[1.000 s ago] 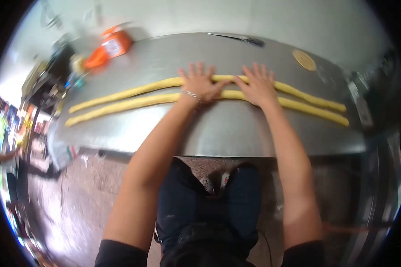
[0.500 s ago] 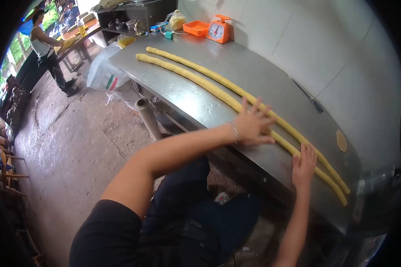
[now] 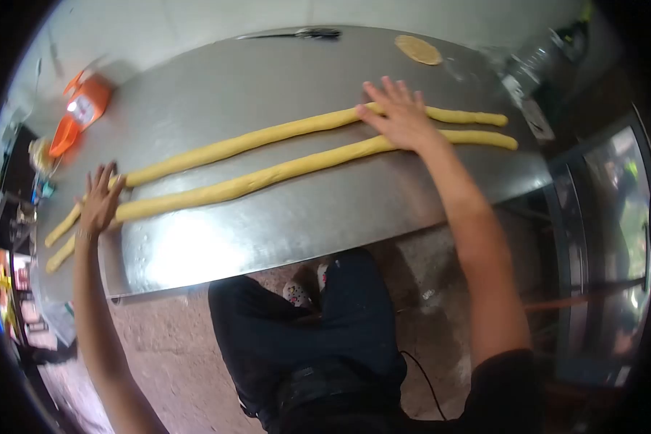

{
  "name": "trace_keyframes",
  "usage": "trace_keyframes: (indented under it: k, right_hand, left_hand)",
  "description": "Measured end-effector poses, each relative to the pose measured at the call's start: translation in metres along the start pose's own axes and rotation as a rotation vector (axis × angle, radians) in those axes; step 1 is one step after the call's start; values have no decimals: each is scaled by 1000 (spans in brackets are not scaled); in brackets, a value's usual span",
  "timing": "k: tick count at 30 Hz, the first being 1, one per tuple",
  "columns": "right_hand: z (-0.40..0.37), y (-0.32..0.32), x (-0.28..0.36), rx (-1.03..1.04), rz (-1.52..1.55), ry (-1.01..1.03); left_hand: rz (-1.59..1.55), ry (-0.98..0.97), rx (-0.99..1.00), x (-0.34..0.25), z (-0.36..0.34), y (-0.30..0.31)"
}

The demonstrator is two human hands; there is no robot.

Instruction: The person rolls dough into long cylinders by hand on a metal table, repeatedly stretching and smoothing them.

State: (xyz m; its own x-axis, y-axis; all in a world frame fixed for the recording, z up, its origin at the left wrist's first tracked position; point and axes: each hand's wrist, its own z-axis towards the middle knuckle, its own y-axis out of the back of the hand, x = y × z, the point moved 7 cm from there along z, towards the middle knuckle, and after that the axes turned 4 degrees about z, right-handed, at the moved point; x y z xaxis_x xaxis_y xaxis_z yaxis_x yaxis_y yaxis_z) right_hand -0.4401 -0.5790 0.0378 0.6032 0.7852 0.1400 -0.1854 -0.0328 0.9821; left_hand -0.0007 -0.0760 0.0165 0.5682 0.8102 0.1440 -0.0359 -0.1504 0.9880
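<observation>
Two long yellow ropes of dough lie side by side along the metal table, a far dough rope [image 3: 253, 141] and a near dough rope [image 3: 260, 181]. Toward their left ends, my left hand [image 3: 100, 201] lies across both, palm down with fingers extended, hiding short stretches of them. My right hand [image 3: 401, 119] rests palm down near the right ends, fingers spread over the far rope. Its heel and wrist cover part of the near rope. Neither hand is wrapped around the dough.
The metal table [image 3: 195, 257] has a dark-handled knife [image 3: 318, 33] and a flat tan disc [image 3: 418, 49] by its back edge. At the left stand an orange scale [image 3: 88, 100] and an orange tray [image 3: 65, 136]. A glass-fronted cabinet [image 3: 615, 239] is at the right.
The view has swung to the right, facing the table squarely. My hands have moved apart: the left toward the ropes' left ends, the right still near their right part.
</observation>
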Motion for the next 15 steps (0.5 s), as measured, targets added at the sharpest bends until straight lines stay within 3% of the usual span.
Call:
trace_keyframes:
  k: [7, 15]
  right_hand:
    - [58, -12, -8, -33, 45, -33]
    - [34, -6, -11, -67, 66, -11]
  left_hand:
    - [-162, 18, -60, -6, 61, 2]
    - [-106, 0, -125, -6, 29, 1]
